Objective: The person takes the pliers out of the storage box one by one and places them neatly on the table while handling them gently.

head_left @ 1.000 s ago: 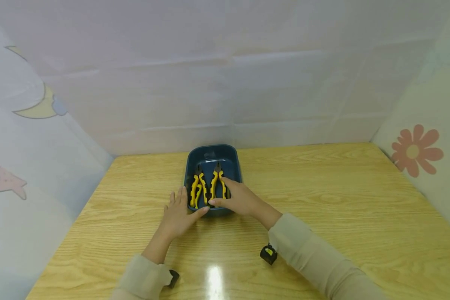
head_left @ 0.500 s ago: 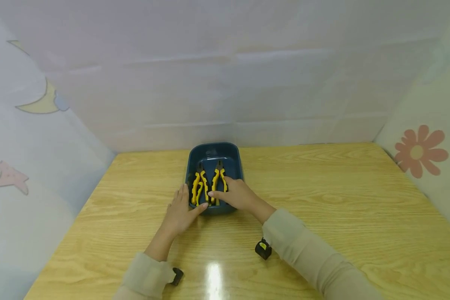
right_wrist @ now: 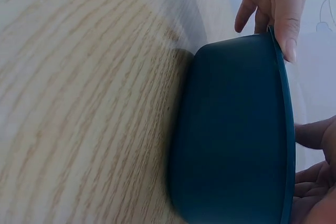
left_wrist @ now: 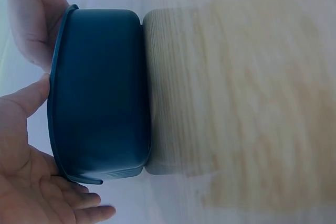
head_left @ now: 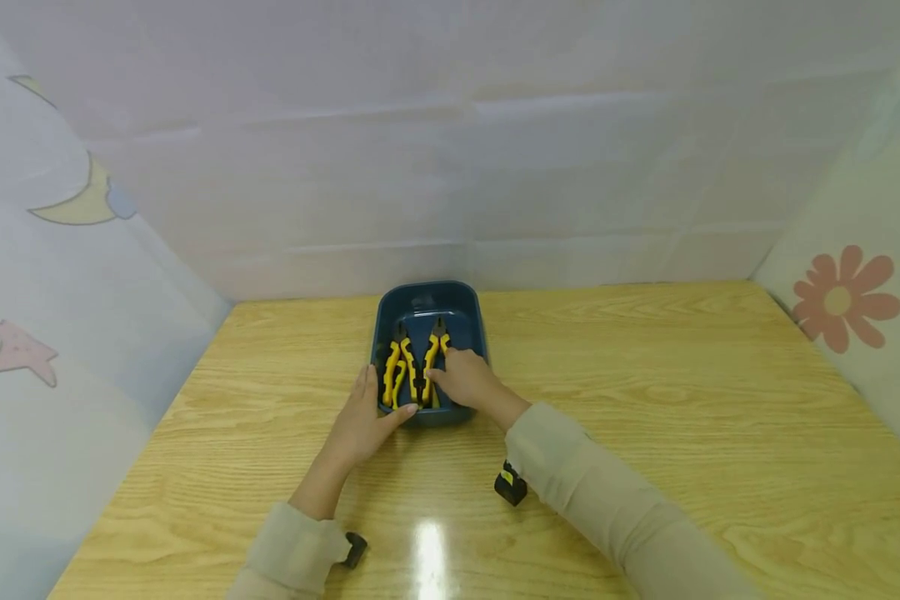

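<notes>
In the head view, a dark blue bin (head_left: 429, 417) holds pliers with yellow and black handles. The right pair of pliers (head_left: 431, 367) lies with its dark head towards the back. My right hand (head_left: 471, 379) reaches into the bin and grips these pliers, thumb at the left handle; its fingers cover most of the right handle. Beside them lies the left pair of pliers (head_left: 392, 375), with another short yellow piece between its handles. My left hand (head_left: 360, 423) rests at the bin's near left corner, thumb on the rim, fingers extended along the side. Both wrist views show the bin's outer wall (left_wrist: 100, 98).
The bin stands on a wood-grain table (head_left: 645, 375), near its back edge. A pale cloth (head_left: 450, 167) hangs behind, and printed cloths rise on both sides. Below the wrists show two small black devices, one by the right sleeve (head_left: 510, 483) and one by the left sleeve (head_left: 354, 550).
My right hand has moved further into the bin and closed in on the right pliers, its fingers now over the right handle. The left hand stays at the bin's corner.
</notes>
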The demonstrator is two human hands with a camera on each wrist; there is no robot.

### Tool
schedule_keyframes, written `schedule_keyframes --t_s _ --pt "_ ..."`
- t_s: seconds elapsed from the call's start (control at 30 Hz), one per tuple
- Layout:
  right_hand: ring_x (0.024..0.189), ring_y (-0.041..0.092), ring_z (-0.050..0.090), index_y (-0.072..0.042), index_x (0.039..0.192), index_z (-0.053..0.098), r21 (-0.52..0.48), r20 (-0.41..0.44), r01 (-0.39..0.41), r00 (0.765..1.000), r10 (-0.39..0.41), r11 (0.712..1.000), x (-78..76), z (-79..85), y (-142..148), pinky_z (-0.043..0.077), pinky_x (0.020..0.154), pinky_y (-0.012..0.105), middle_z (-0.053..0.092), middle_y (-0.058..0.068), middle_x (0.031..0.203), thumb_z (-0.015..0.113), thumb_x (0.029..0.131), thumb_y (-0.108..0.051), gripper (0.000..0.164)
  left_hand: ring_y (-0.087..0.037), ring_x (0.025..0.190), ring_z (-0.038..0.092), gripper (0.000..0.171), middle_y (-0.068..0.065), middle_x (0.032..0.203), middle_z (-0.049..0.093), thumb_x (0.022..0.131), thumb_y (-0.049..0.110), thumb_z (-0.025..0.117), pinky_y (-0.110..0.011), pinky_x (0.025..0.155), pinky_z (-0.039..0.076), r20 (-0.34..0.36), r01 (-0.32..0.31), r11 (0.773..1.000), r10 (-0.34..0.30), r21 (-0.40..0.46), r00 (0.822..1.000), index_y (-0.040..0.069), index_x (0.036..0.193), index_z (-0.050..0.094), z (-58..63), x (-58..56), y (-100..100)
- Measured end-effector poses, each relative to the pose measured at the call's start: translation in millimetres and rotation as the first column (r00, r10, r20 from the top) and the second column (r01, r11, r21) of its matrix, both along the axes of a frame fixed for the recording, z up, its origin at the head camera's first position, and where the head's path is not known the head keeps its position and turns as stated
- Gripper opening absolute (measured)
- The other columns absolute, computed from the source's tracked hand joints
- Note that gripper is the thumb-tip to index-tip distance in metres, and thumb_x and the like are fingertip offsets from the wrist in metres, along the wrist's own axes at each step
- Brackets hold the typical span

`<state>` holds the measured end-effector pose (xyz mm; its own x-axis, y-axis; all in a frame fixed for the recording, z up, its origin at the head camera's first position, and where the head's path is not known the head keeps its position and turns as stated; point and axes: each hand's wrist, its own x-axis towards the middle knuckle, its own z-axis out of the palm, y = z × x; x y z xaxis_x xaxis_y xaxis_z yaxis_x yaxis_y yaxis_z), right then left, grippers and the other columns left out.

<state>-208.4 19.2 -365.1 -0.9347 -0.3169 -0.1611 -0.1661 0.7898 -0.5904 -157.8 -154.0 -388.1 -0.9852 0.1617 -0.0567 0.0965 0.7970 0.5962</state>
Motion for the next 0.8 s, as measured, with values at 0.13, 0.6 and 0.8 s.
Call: schedule_keyframes --t_s 0.13,0.6,0.8 --pt "0.033 0.010 0.033 0.004 0.084 0.058 0.029 -0.016 0.020 1.000 -0.020 0.999 -2.9 -0.5 -5 0.032 0.035 0.021 0.037 0.001 0.043 0.051 0.088 -0.021 0.026 -0.034 0.127 0.007 0.096 -0.017 0.141 -0.007 0.079 0.054 0.050 -0.049 0.097 0.018 0.030 -0.004 0.999 0.003 0.040 1.000 -0.001 0.137 -0.003 0.2 0.0 -1" --pt "0.039 0.013 0.043 -0.004 0.058 0.054 0.117 -0.001 0.100 0.995 -0.101 0.988 -11.1 -5.6 -18 0.035 0.036 0.021 0.047 0.004 0.048 0.050 0.081 0.000 0.024 -0.035 0.127 0.004 0.094 -0.018 0.141 -0.010 0.081 0.044 0.055 -0.049 0.098 0.017 0.055 -0.017 0.992 0.010 0.126 0.998 -0.003 0.136 -0.004 4.2 1.9 -2" --pt "0.039 0.014 0.042 -0.005 0.056 0.053 0.108 0.003 0.142 0.990 -0.144 0.984 -12.4 -7.4 -20 0.034 0.036 0.021 0.045 0.004 0.048 0.049 0.080 0.000 0.025 -0.036 0.126 0.006 0.093 -0.018 0.141 -0.010 0.081 0.044 0.055 -0.049 0.097 0.018 0.040 -0.010 0.992 0.004 0.128 0.999 -0.003 0.136 -0.002 3.0 2.8 -3"
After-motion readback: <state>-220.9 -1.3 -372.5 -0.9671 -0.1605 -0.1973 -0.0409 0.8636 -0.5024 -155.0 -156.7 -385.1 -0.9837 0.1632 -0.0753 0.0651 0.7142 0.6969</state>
